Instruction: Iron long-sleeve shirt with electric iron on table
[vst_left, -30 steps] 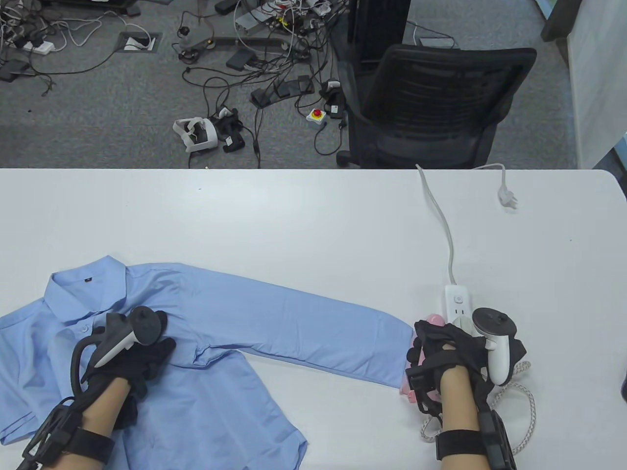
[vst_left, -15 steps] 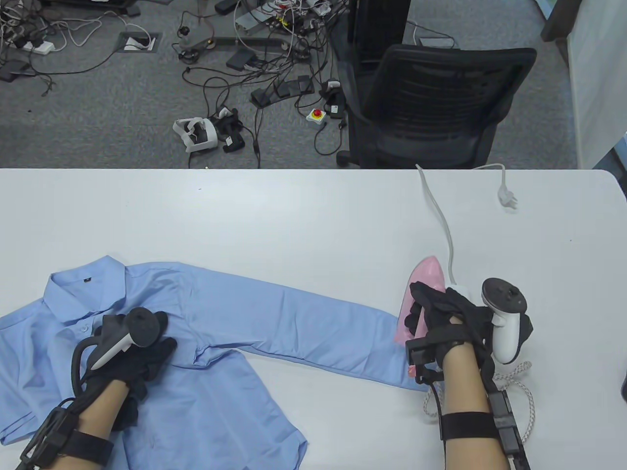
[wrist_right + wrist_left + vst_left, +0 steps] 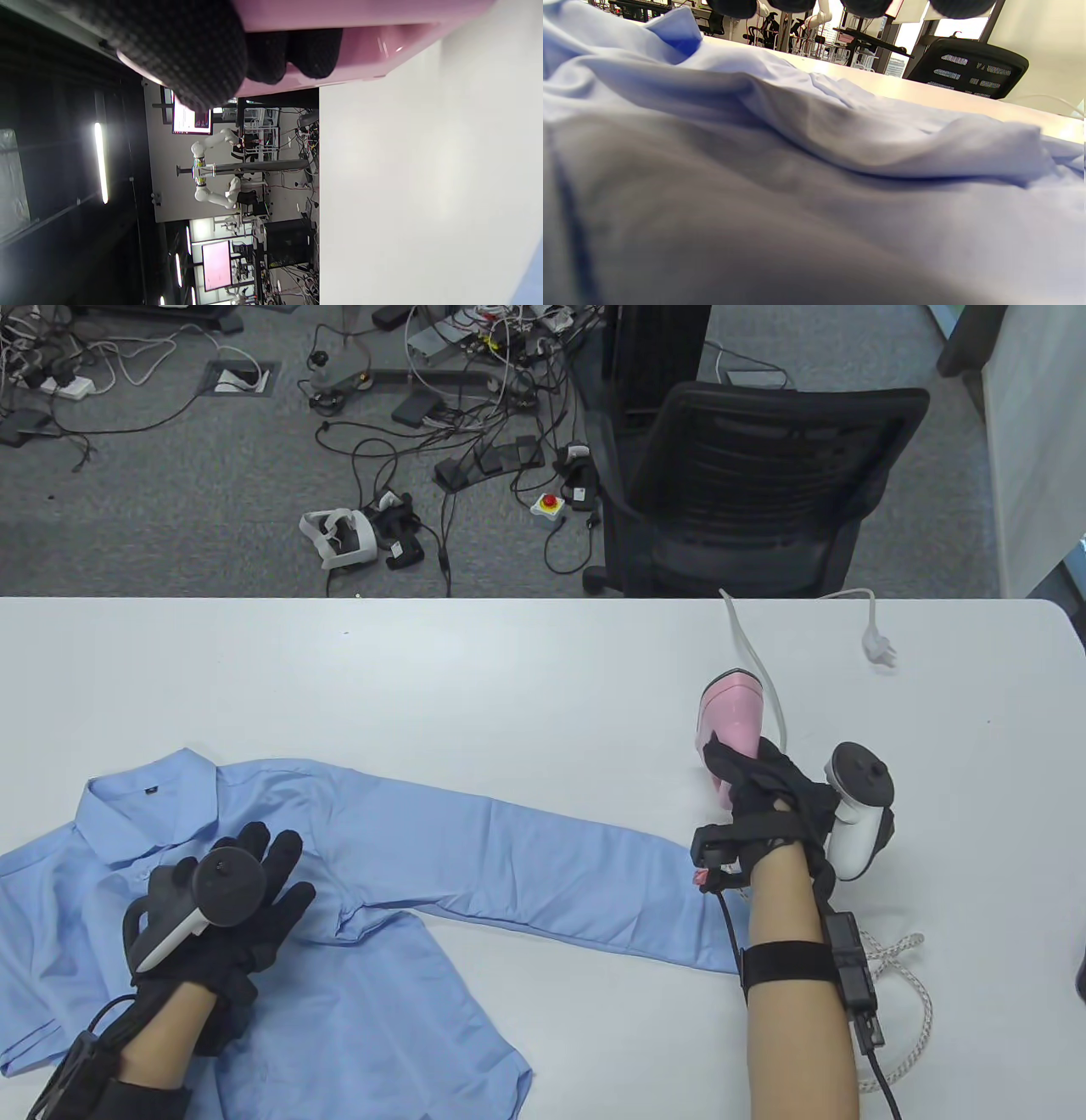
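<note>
A: Where is the shirt [image 3: 356,899] lying at this moment?

B: The light-blue shirt is lying flat on the white table [image 3: 509,678], toward the near left, collar pointing to the far left. One long sleeve [image 3: 551,865] is stretching out to the right, its cuff ending just below the right wrist.

A: And the left hand [image 3: 242,891]?

B: It is resting palm-down on the chest of the shirt, beside the collar, with its fingers [image 3: 284,857] spread straight and gripping nothing.

A: What is the right hand [image 3: 764,797] doing?

B: Its fingers are curling round the handle of the pink iron [image 3: 730,708] and holding it clear of the table, past the cuff, nose pointing away. In the right wrist view the fingertips [image 3: 195,55] are wrapping the pink body [image 3: 360,21].

A: Anything else nearby?

B: A white cable [image 3: 759,661] is running behind the iron toward the far edge, and a braided cord [image 3: 912,984] is looping by the right forearm.
</note>
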Available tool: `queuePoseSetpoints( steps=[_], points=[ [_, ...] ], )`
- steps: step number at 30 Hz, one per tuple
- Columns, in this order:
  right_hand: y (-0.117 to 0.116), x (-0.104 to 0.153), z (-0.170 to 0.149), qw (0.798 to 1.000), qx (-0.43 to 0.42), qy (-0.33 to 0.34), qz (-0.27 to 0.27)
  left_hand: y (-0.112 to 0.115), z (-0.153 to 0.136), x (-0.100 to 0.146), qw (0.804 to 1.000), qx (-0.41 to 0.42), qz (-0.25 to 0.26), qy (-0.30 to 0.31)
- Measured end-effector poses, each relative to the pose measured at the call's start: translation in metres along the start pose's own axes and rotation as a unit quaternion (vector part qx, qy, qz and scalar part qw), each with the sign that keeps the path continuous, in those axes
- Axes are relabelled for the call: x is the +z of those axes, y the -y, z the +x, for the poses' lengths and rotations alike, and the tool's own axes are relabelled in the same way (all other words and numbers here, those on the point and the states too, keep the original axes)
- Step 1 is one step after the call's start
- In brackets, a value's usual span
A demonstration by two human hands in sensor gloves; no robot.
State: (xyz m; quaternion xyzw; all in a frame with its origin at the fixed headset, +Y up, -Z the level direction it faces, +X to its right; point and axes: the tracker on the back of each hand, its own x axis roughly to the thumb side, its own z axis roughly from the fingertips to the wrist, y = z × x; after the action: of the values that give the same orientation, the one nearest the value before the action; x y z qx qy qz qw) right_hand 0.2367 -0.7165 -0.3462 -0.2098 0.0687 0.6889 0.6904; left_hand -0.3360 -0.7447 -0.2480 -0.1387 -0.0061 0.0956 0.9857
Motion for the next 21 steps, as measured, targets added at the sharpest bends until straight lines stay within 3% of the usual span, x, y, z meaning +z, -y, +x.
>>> queuePoseSetpoints(
  steps=[6,11,16,21],
  points=[
    [0.003,-0.033,-0.024,1.0,-0.005,-0.019,0.001,0.007,0.002,0.002,1.0,0.014,-0.014,0.01],
    [-0.001,-0.049,-0.042,0.999,-0.032,-0.017,0.017,-0.004,0.005,0.01,0.999,0.018,0.027,0.023],
    [-0.001,-0.052,-0.033,0.995,0.088,-0.012,-0.038,-0.001,0.012,0.009,0.999,0.007,0.022,0.037],
    [-0.004,-0.051,-0.031,0.993,0.104,-0.034,-0.054,0.001,0.013,0.007,0.999,0.0,0.013,0.038]
  ],
)
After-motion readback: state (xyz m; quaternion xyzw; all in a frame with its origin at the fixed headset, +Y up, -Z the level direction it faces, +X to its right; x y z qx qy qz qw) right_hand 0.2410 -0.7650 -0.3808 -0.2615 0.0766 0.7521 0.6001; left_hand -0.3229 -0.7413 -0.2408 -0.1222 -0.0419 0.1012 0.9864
